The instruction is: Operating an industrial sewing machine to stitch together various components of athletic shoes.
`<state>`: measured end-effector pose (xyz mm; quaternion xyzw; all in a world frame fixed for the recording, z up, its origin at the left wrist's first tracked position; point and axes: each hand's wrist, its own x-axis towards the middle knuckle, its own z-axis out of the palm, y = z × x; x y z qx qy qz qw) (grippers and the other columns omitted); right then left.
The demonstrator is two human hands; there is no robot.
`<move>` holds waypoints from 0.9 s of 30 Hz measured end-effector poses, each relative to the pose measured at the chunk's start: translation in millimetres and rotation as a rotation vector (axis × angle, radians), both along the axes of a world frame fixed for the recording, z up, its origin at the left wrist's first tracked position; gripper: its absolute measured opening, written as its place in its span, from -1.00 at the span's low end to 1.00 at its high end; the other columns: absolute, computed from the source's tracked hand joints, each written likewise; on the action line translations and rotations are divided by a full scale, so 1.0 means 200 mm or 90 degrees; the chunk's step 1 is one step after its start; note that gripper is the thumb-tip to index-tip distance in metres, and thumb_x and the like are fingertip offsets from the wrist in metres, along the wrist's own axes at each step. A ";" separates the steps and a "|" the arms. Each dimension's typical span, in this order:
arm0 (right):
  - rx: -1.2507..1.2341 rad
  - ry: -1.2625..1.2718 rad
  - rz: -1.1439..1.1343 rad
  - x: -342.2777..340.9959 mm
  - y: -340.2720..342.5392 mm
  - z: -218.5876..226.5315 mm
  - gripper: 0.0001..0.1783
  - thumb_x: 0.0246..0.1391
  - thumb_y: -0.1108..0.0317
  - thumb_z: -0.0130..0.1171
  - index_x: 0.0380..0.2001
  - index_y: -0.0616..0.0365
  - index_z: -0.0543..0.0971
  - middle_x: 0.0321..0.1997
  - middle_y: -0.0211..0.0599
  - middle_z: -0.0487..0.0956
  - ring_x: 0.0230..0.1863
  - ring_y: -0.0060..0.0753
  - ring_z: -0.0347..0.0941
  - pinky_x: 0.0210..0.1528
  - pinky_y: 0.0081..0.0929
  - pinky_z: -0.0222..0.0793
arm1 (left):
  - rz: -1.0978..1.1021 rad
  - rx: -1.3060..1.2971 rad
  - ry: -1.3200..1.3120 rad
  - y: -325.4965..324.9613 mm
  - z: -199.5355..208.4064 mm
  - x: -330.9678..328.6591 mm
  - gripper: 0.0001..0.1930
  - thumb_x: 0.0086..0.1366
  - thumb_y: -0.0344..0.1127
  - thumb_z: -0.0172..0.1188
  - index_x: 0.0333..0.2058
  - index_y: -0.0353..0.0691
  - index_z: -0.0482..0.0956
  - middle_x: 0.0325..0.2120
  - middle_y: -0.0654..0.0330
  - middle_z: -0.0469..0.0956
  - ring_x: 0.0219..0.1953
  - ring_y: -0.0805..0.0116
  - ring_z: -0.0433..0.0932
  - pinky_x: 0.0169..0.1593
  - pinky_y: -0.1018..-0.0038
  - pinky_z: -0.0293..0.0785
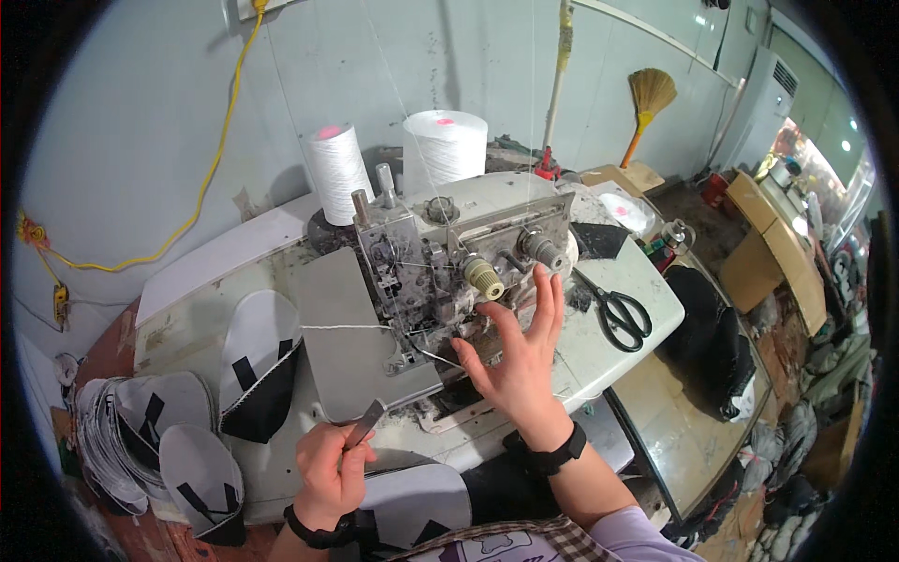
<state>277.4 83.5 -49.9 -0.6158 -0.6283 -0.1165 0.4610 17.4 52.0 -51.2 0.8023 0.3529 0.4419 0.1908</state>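
My left hand [325, 468] is closed around a flat grey metal tool [365, 423], whose blunt end sticks up past the thumb; the rest is hidden in the fist. In front of the sewing machine [398, 258], my right hand [515, 361] has its fingers spread. Its index fingertip is by the cream tension knob [483, 278], and the thumb is lower, close to the needle area. A white thread chain [346, 327] runs left from the needle area across the metal plate [342, 318]. Whether the right fingertips touch the machine, I cannot tell.
Black scissors [622, 318] lie on the right of the machine table. Two white thread cones [445, 145] stand behind the machine. White and black fabric pieces [262, 361] lie to the left, beside a stack [103, 440]. More fabric [417, 501] is near my lap.
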 end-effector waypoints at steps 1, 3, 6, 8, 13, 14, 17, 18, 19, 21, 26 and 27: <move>0.000 -0.001 0.000 0.00 0.00 0.01 -0.60 -0.16 0.25 0.45 -0.23 0.07 0.55 0.39 0.23 0.04 0.43 0.42 -0.16 0.39 0.17 -0.13 | -0.001 0.006 0.001 0.00 0.00 0.00 -0.75 0.41 -0.24 -0.02 -0.30 -0.30 0.51 -0.68 0.20 0.54 -0.61 0.41 0.56 -0.45 0.49 0.39; -0.027 -0.020 -0.006 0.00 -0.01 0.03 -0.62 -0.15 0.24 0.42 -0.23 0.08 0.55 0.36 0.24 0.07 0.41 0.47 -0.15 0.38 0.22 -0.12 | -0.001 0.003 0.001 0.00 0.00 0.01 -0.75 0.41 -0.24 -0.02 -0.31 -0.30 0.51 -0.68 0.20 0.54 -0.60 0.41 0.56 -0.44 0.49 0.40; -0.036 -0.020 0.021 0.02 0.00 0.05 -0.63 -0.16 0.24 0.44 -0.28 0.08 0.55 0.35 0.23 0.07 0.40 0.47 -0.13 0.38 0.21 -0.11 | 0.001 -0.003 0.005 0.00 0.01 0.00 -0.76 0.40 -0.25 -0.02 -0.31 -0.31 0.51 -0.67 0.19 0.54 -0.60 0.40 0.56 -0.43 0.49 0.41; -0.017 -0.017 0.048 0.04 -0.01 -0.01 -0.61 -0.17 0.26 0.45 -0.26 0.10 0.53 0.35 0.23 0.07 0.40 0.45 -0.11 0.38 0.18 -0.09 | 0.006 -0.004 0.008 0.00 0.02 0.00 -0.77 0.40 -0.26 -0.02 -0.31 -0.31 0.51 -0.67 0.19 0.54 -0.60 0.39 0.57 -0.42 0.48 0.42; 0.015 0.144 0.012 0.05 -0.02 -0.07 0.04 -0.31 0.22 0.57 0.22 0.22 0.19 0.40 0.26 -0.03 0.48 0.23 -0.18 0.42 -0.01 -0.07 | 0.021 -0.026 -0.040 -0.01 0.00 0.02 -0.83 0.30 -0.34 0.08 -0.31 -0.31 0.57 -0.67 0.26 0.55 -0.59 0.29 0.50 -0.43 0.39 0.39; 0.014 0.144 0.013 0.04 -0.01 -0.06 0.04 -0.31 0.22 0.57 0.22 0.22 0.19 0.40 0.26 -0.03 0.48 0.23 -0.18 0.42 -0.01 -0.07 | 0.022 -0.027 -0.040 -0.02 0.01 0.01 -0.83 0.30 -0.34 0.08 -0.31 -0.31 0.57 -0.67 0.26 0.55 -0.59 0.29 0.50 -0.43 0.39 0.39; -0.083 0.167 0.008 0.03 0.03 -0.07 0.59 -0.48 -0.01 0.64 0.42 0.28 -0.27 0.46 0.41 -0.38 0.51 0.31 -0.37 0.45 0.01 -0.17 | 0.000 0.006 0.004 -0.01 0.04 0.01 -0.76 0.40 -0.25 -0.01 -0.30 -0.30 0.51 -0.67 0.19 0.55 -0.58 0.36 0.57 -0.40 0.47 0.41; -0.086 0.169 0.007 0.04 0.06 -0.10 0.59 -0.48 -0.01 0.64 0.42 0.28 -0.27 0.46 0.41 -0.38 0.51 0.31 -0.37 0.45 0.01 -0.17 | 0.000 -0.005 -0.001 -0.01 0.03 0.01 -0.76 0.41 -0.24 -0.01 -0.30 -0.30 0.51 -0.67 0.19 0.54 -0.57 0.36 0.57 -0.39 0.48 0.42; -0.068 0.156 -0.017 0.05 0.09 -0.12 0.60 -0.50 -0.06 0.64 0.42 0.29 -0.26 0.45 0.45 -0.38 0.51 0.33 -0.39 0.45 0.01 -0.16 | 0.000 -0.016 -0.006 0.00 0.02 0.01 -0.76 0.41 -0.23 -0.01 -0.30 -0.30 0.51 -0.67 0.19 0.54 -0.57 0.36 0.57 -0.39 0.48 0.42; -0.038 0.139 -0.045 0.06 0.13 -0.13 0.62 -0.54 -0.16 0.61 0.40 0.31 -0.23 0.43 0.52 -0.35 0.49 0.39 -0.36 0.44 0.03 -0.14 | 0.002 -0.027 0.002 -0.01 0.00 0.00 -0.77 0.40 -0.25 -0.01 -0.30 -0.30 0.51 -0.66 0.18 0.54 -0.56 0.36 0.57 -0.37 0.47 0.43; -0.030 0.130 -0.061 0.04 0.10 -0.11 0.51 -0.51 -0.07 0.60 0.38 0.32 -0.14 0.40 0.51 -0.23 0.45 0.42 -0.24 0.40 0.08 -0.09 | 0.013 -0.027 0.011 -0.03 0.01 -0.02 -0.81 0.38 -0.34 -0.04 -0.28 -0.33 0.51 -0.66 0.17 0.56 -0.55 0.36 0.58 -0.32 0.45 0.48; -0.034 0.129 -0.064 0.05 0.11 -0.10 0.48 -0.51 -0.04 0.59 0.37 0.33 -0.10 0.38 0.50 -0.19 0.43 0.43 -0.20 0.39 0.10 -0.07 | 0.018 -0.031 0.014 -0.03 0.00 -0.02 -0.82 0.37 -0.37 -0.05 -0.28 -0.34 0.51 -0.65 0.17 0.56 -0.54 0.36 0.57 -0.31 0.45 0.49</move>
